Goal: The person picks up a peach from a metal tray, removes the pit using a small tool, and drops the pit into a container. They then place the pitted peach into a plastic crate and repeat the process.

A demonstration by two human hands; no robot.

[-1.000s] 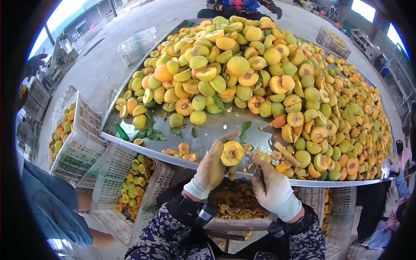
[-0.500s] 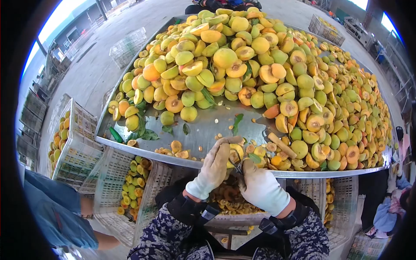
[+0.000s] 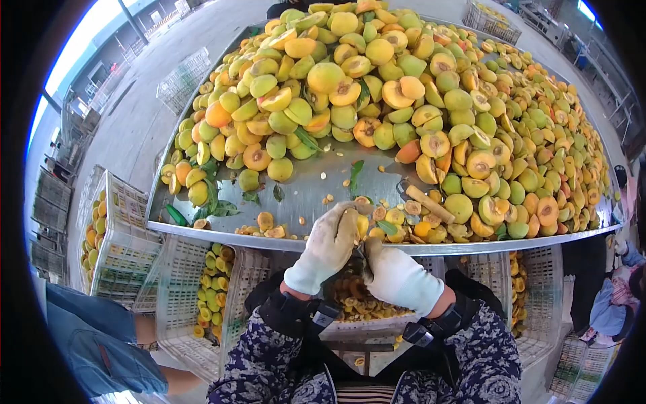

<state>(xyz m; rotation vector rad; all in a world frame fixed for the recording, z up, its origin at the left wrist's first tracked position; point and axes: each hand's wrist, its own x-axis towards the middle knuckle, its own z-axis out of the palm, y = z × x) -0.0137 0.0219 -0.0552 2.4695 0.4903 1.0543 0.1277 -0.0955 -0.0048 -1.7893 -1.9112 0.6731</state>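
The fingers [image 3: 343, 219] of the gloved left hand [image 3: 328, 244] were curled shut around a halved yellow fruit [image 3: 363, 225], of which only a sliver showed between the two gloves, right at the near edge of the metal table [image 3: 303, 192]. Far to the left, off the table's near-left corner, white plastic crates [image 3: 124, 232] stood on the floor with whole yellow-green fruit in them, and a person's blue sleeve [image 3: 94, 340] lay below those crates. On the table's near-left part lay green leaves [image 3: 217, 205] and a few loose fruit halves [image 3: 266, 222], with small pits scattered on the bare metal. Just right of the left hand, touching it, the gloved right hand [image 3: 397, 277] was closed as well, pressed up against the same fruit from below; whether it held a tool could not be told, as the glove hid it. Under both hands, below the table edge, a crate of cut pieces [image 3: 360, 306] sat between the person's patterned sleeves. Beyond the hands, a great heap of fruit [image 3: 404, 101] covered the middle and the far side of the table, whole ones and open halves mixed. A pale wooden handle [image 3: 429, 204] lay among the halves near the right hand, by the near edge. Further right the halves spread thinly toward the table's right edge, and past that edge part of another person [image 3: 616, 306] showed
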